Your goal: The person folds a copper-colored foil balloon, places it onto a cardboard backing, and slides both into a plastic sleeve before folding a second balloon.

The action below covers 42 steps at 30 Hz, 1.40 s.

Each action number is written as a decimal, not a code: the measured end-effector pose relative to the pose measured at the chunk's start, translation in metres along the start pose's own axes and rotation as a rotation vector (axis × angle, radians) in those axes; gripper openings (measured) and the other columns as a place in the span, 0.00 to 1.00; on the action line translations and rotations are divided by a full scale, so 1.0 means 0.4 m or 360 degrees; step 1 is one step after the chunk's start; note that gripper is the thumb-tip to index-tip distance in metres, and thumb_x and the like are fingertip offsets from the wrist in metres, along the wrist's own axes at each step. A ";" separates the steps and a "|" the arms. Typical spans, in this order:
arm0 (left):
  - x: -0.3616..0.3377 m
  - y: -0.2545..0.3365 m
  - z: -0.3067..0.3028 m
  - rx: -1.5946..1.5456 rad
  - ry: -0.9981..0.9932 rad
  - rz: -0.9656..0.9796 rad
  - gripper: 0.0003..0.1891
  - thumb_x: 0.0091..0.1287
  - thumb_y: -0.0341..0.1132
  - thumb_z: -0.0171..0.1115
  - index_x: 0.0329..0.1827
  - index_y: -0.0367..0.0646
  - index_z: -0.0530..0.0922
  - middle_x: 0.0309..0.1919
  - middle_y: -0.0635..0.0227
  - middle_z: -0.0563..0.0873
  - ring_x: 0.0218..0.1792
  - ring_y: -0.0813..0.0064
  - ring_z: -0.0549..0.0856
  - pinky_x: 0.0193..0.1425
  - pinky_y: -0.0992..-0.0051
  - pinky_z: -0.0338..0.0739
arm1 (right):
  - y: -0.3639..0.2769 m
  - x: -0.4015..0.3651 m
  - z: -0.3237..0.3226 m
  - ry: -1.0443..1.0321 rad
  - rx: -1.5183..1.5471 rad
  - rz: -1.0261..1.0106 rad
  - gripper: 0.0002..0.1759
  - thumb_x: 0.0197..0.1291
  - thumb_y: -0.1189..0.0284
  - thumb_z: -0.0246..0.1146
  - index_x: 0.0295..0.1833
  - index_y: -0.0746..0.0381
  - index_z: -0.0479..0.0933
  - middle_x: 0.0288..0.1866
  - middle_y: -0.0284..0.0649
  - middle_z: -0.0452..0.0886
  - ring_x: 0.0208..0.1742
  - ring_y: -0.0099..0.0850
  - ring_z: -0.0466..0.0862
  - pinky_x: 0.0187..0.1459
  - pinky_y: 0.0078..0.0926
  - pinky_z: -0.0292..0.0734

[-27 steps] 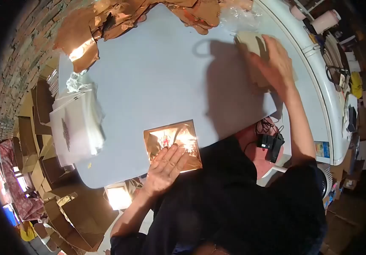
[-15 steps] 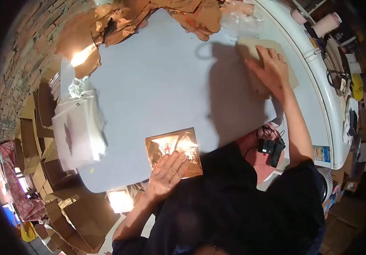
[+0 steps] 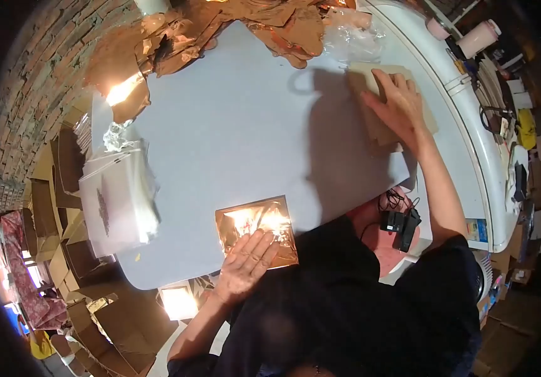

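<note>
My hands are apart: my open left hand (image 3: 242,267) lies flat on the shiny, square copper-coloured foil piece (image 3: 288,252) at six o'clock on the pale grey tabletop (image 3: 220,132). My right hand (image 3: 402,110) rests on the beige card-like stack (image 3: 378,131) near two o'clock; I cannot tell whether it grips. Light, even pressure should steady the foil piece without creasing it.

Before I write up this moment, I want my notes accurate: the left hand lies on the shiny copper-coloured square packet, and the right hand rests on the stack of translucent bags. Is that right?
Not quite: the right hand rests on the beige stack, not the translucent bags, as the head view shows. The left hand does lie on the shiny copper-coloured square packet.
</note>
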<state>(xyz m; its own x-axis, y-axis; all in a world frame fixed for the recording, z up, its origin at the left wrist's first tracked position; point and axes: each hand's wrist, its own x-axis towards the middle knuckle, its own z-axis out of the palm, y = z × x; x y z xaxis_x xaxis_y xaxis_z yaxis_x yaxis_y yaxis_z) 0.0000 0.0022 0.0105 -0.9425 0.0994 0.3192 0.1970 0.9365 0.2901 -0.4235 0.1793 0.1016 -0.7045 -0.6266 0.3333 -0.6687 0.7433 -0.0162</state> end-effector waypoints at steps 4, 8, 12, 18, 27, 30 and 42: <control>0.002 0.002 0.000 0.0024 0.0022 0.0008 0.23 0.70 0.27 0.62 0.69 0.43 0.82 0.74 0.63 0.80 0.77 0.64 0.75 0.82 0.61 0.67 | 0.060 0.063 0.046 0.0186 0.0098 -0.0387 0.26 0.68 0.55 0.68 0.69 0.49 0.78 0.69 0.44 0.78 0.72 0.47 0.73 0.68 0.52 0.68; -0.002 0.000 0.009 0.0028 0.0045 0.0015 0.23 0.70 0.27 0.62 0.69 0.43 0.82 0.74 0.63 0.80 0.78 0.63 0.74 0.83 0.61 0.67 | 0.085 0.076 0.103 0.0292 0.0217 -0.0567 0.23 0.69 0.61 0.69 0.67 0.51 0.78 0.75 0.42 0.75 0.79 0.47 0.69 0.72 0.51 0.65; 0.000 0.000 -0.004 0.0027 -0.0025 0.0010 0.24 0.68 0.26 0.62 0.68 0.42 0.82 0.74 0.62 0.80 0.78 0.63 0.74 0.83 0.61 0.66 | 0.060 0.068 0.083 0.0346 0.0239 -0.0572 0.23 0.67 0.63 0.71 0.66 0.54 0.78 0.75 0.41 0.75 0.79 0.47 0.69 0.73 0.50 0.65; -0.005 -0.003 0.008 0.0019 -0.0007 0.0019 0.25 0.67 0.26 0.62 0.69 0.41 0.82 0.74 0.61 0.79 0.78 0.62 0.73 0.83 0.61 0.66 | 0.057 0.069 0.076 0.0391 0.0319 -0.0551 0.23 0.65 0.65 0.71 0.64 0.56 0.78 0.74 0.41 0.76 0.78 0.45 0.70 0.73 0.48 0.65; -0.018 -0.012 0.025 0.0036 0.0042 0.0045 0.25 0.67 0.27 0.61 0.69 0.42 0.82 0.74 0.62 0.80 0.77 0.63 0.75 0.82 0.62 0.68 | 0.082 0.113 0.045 0.0398 0.0671 -0.0592 0.05 0.71 0.75 0.62 0.48 0.64 0.79 0.51 0.47 0.83 0.57 0.47 0.80 0.60 0.41 0.73; -0.037 -0.022 0.051 0.0073 0.0151 0.0066 0.25 0.67 0.28 0.62 0.69 0.42 0.81 0.73 0.63 0.80 0.77 0.64 0.75 0.82 0.62 0.68 | -0.011 0.150 -0.061 0.0309 0.0819 -0.0748 0.05 0.71 0.77 0.60 0.48 0.65 0.79 0.46 0.47 0.81 0.52 0.48 0.79 0.58 0.39 0.73; -0.028 -0.012 0.034 0.0118 0.0140 0.0043 0.28 0.67 0.31 0.59 0.72 0.44 0.79 0.77 0.64 0.76 0.79 0.64 0.73 0.85 0.62 0.63 | -0.597 0.232 0.092 0.0074 0.0970 -0.1464 0.08 0.66 0.78 0.56 0.48 0.63 0.79 0.45 0.44 0.83 0.51 0.48 0.81 0.54 0.43 0.76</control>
<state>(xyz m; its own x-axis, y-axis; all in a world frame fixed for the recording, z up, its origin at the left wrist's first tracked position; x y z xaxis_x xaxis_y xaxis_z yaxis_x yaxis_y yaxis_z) 0.0059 0.0011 -0.0066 -0.9091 0.0979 0.4050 0.1984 0.9564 0.2142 -0.3380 -0.0652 0.1017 0.1233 -0.8620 0.4916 -0.9470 -0.2504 -0.2015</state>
